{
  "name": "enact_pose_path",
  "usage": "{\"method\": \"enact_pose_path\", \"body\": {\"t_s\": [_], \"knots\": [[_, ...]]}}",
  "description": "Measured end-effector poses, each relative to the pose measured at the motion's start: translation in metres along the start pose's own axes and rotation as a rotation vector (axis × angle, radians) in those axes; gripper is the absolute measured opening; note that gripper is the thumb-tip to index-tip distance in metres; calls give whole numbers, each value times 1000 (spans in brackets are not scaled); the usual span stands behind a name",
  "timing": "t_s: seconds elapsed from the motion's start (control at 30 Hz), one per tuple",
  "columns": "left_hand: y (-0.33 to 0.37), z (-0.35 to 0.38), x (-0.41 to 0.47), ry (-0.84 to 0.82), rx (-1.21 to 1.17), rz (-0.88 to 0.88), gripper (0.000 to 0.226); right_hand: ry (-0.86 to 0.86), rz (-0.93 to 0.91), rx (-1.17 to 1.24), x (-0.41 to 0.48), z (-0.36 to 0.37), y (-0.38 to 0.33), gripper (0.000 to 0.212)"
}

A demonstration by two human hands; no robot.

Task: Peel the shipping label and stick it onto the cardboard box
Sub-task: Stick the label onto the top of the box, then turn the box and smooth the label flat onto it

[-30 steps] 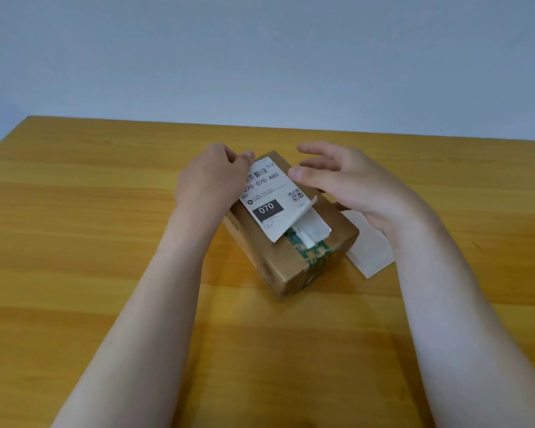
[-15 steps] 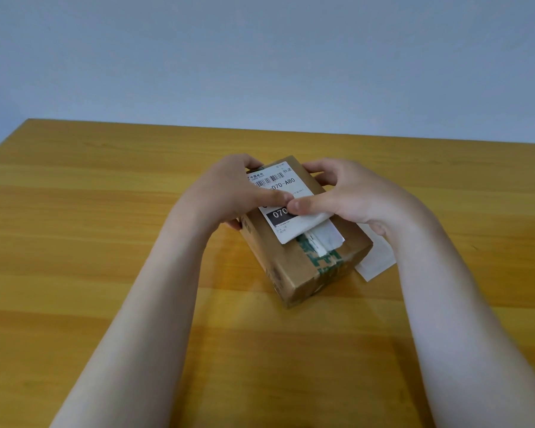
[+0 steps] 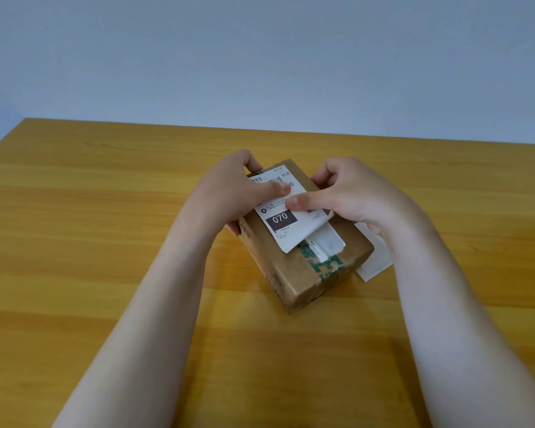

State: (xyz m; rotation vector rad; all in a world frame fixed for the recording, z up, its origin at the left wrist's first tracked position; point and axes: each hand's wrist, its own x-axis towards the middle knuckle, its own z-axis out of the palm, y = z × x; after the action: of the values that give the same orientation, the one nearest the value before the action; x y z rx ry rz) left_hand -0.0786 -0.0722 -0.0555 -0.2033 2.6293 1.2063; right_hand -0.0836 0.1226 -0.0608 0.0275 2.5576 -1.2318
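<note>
A small brown cardboard box (image 3: 294, 273) sealed with green printed tape lies at an angle on the wooden table (image 3: 105, 242). A white shipping label (image 3: 286, 220) marked "070" lies on its top face, over an older torn white label (image 3: 328, 242). My left hand (image 3: 235, 193) wraps the box's left side, its thumb pressed on the label near the barcode. My right hand (image 3: 346, 193) wraps the right side, its thumb flat on the label's middle. The two thumb tips nearly touch.
A white backing sheet (image 3: 374, 261) lies flat on the table, right of the box and partly under my right wrist. A blue-grey wall stands behind the table's far edge.
The label went from partly lifted at its near right corner to lying flat. Both hands came down onto the box, and the thumbs slid over the label towards its far end.
</note>
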Motion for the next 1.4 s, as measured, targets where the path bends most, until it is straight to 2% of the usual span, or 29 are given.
{"method": "enact_pose_path", "body": {"t_s": [0.1,0.43,0.9,1.1,1.23,1.3,1.4], "knots": [[0,0,0,-4,-2,-10,48,-2,10,-17,0,-1,0,69],[3,2,-1,-14,36,-24,47,29,36,-50,1,-2,0,61],[0,13,6,119,129,50,47,37,19,52,2,4,4,59],[0,14,10,131,149,29,42,44,12,61,4,5,4,55],[2,4,5,14,48,76,25,144,-22,-12,4,8,3,49],[3,2,0,-64,52,97,34,156,-18,-48,5,8,2,48],[4,3,0,-58,32,88,39,140,10,-73,2,4,1,48]]}}
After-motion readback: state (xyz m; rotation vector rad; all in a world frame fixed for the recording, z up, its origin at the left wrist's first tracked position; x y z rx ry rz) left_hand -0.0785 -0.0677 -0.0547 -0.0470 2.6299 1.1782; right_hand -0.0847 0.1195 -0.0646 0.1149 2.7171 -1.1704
